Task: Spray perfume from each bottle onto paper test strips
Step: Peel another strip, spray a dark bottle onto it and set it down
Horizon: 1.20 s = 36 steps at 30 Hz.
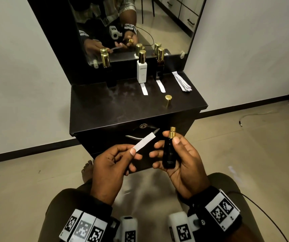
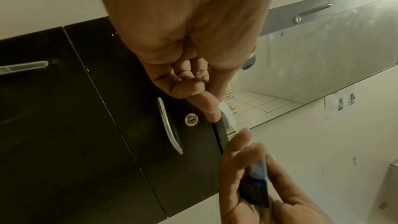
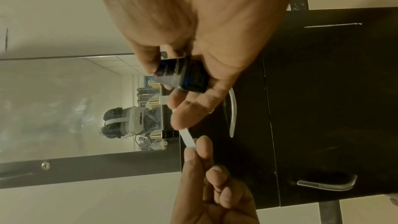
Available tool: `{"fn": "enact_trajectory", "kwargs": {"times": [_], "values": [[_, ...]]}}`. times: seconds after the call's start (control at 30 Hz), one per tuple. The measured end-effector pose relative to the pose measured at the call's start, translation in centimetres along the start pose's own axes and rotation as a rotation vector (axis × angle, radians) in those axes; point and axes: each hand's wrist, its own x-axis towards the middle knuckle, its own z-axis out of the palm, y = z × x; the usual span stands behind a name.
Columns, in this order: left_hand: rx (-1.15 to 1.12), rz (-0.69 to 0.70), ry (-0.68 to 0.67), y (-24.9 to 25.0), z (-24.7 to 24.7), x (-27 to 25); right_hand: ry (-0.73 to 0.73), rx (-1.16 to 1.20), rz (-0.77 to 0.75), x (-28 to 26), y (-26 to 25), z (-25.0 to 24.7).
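Home bedroom: dark dressing table (image 1: 105, 102) with mirror (image 1: 157, 23), tiled floor (image 1: 245, 145).

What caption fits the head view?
Left hand holds a paper strip beside an uncapped perfume bottle in the right hand.

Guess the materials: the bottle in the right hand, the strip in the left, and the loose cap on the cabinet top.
Black perfume bottle: glossy dark glass or plastic, can't tell which; it shows sheen, with a shiny gold sprayer collar. Test strip: matte white paper, thin and flat. Gold cap: mirror-bright gold finish, metal or metallised plastic. Cabinet top: dark laminate-like board, semi-gloss.
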Motion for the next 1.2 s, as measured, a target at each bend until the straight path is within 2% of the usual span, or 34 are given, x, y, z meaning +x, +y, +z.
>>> {"fn": "enact_trajectory", "kwargs": {"times": [0.2, 0.33, 0.47, 0.9, 1.0, 1.2], "values": [[-0.009, -0.015, -0.005, 0.0, 0.1, 0.0, 0.094, -0.158, -0.057, 0.2, 0.8, 0.0], [-0.003, -0.010, 0.011, -0.2, 0.0, 0.1, 0.124, -0.127, 0.007, 0.3, 0.9, -0.2], [-0.002, 0.005, 0.030, -0.2, -0.1, 0.0, 0.146, -0.159, 0.010, 0.5, 1.1, -0.2], [-0.010, -0.005, 0.029, -0.1, -0.2, 0.0, 0.063, -0.384, -0.100, 0.2, 1.3, -0.5], [-0.042, -0.032, 0.061, -0.2, -0.2, 0.1, 0.088, -0.366, -0.078, 0.6, 1.9, -1.0], [-0.036, -0.060, 0.062, -0.1, -0.2, 0.1, 0.030, -0.253, -0.007, 0.6, 1.8, -0.9]]}}
